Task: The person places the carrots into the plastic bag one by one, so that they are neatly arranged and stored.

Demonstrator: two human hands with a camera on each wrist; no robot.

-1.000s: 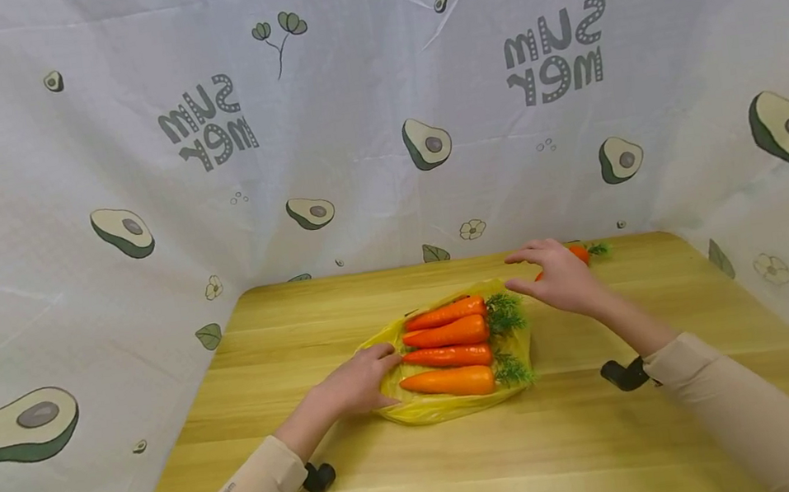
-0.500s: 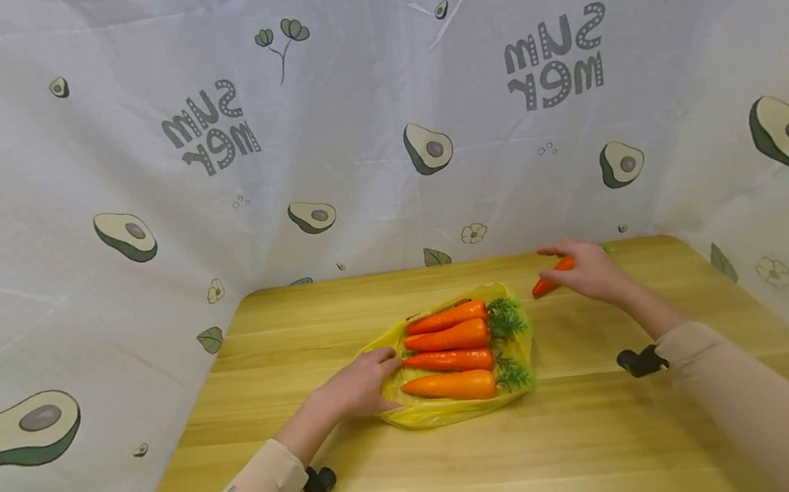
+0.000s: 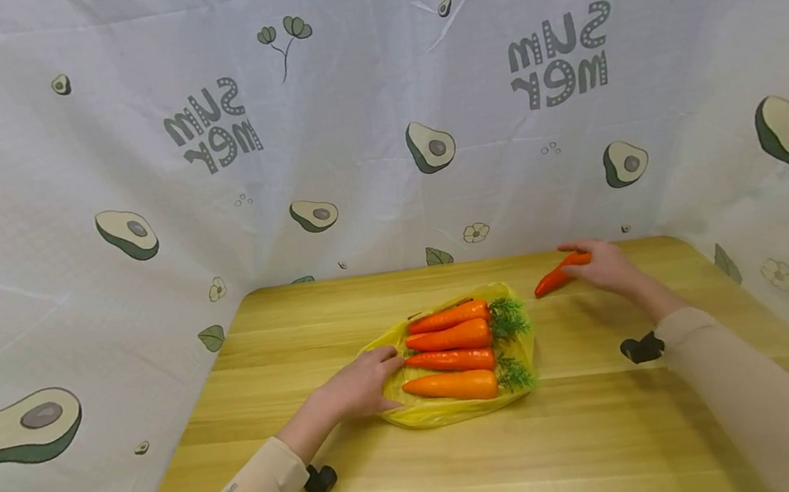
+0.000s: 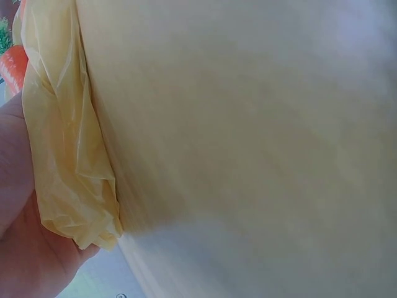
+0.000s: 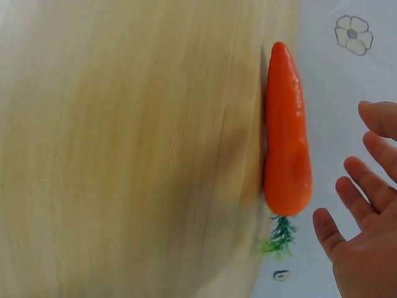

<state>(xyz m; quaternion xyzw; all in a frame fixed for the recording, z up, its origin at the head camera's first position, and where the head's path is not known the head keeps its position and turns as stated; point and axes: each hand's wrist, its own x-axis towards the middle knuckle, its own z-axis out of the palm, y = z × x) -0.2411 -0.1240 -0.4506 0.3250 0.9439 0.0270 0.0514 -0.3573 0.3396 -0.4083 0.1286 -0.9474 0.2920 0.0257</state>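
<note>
A yellow plastic bag [image 3: 439, 415] lies spread on the table with several orange carrots [image 3: 451, 336] side by side on it, green tops to the right. My left hand [image 3: 360, 383] holds the bag's left edge, fingertips beside the carrot tips; in the left wrist view the crumpled bag [image 4: 68, 143] hangs over the hand [image 4: 37, 248]. Toward the back right, my right hand [image 3: 606, 264] hovers over a single carrot [image 3: 554, 278]. The right wrist view shows that carrot [image 5: 287, 136] lying whole, with the spread fingers of the hand [image 5: 366, 230] apart from it.
The wooden table [image 3: 425, 475] ends at the back against a white curtain [image 3: 348, 119] printed with avocados. Curtain also hangs at both sides. A black wrist camera [image 3: 643, 348] sits under the right sleeve, another [image 3: 321, 480] under the left.
My right hand has moved right from near the bag's leafy end to over the single carrot. The left hand and the carrots on the bag have stayed in place.
</note>
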